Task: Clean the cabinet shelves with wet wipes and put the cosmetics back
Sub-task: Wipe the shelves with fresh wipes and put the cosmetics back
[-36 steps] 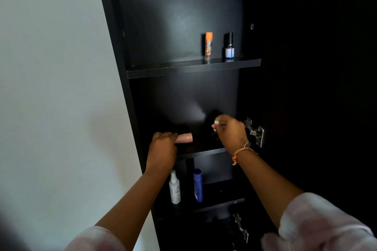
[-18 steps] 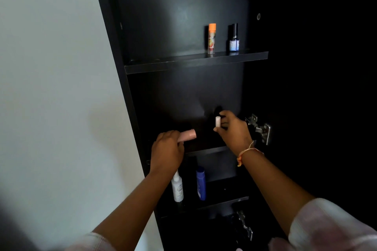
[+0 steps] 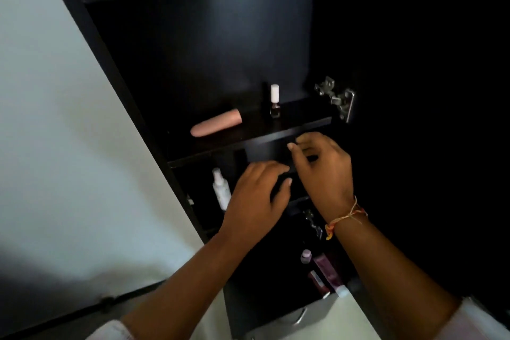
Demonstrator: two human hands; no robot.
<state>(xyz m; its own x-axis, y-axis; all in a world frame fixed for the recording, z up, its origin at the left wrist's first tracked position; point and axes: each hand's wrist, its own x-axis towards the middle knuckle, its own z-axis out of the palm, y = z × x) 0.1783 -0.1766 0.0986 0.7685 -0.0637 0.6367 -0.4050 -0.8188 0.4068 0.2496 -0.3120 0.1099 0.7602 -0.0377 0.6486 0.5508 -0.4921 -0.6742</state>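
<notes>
A pink tube (image 3: 216,126) lies on its side on the black cabinet's middle shelf (image 3: 248,141). To its right, a small nail polish bottle with a white cap (image 3: 275,101) stands upright. Both my hands are in front of the shelf's edge, below these items. My left hand (image 3: 256,201) is loosely curled with nothing visible in it. My right hand (image 3: 324,171), with a thread bracelet at the wrist, has its fingers apart and empty. On the shelf below stands a white spray bottle (image 3: 221,189), partly hidden by my left hand.
A white wall (image 3: 55,146) borders the cabinet on the left. Metal hinges (image 3: 338,98) stick out on the right side. Lower down, several pink and dark red cosmetics (image 3: 321,270) stand on a bottom shelf. A pale surface (image 3: 303,317) lies below.
Both hands let go of their items: the pink tube and the nail polish now rest on the middle shelf. The hands drew back and down. The camera tilted downward.
</notes>
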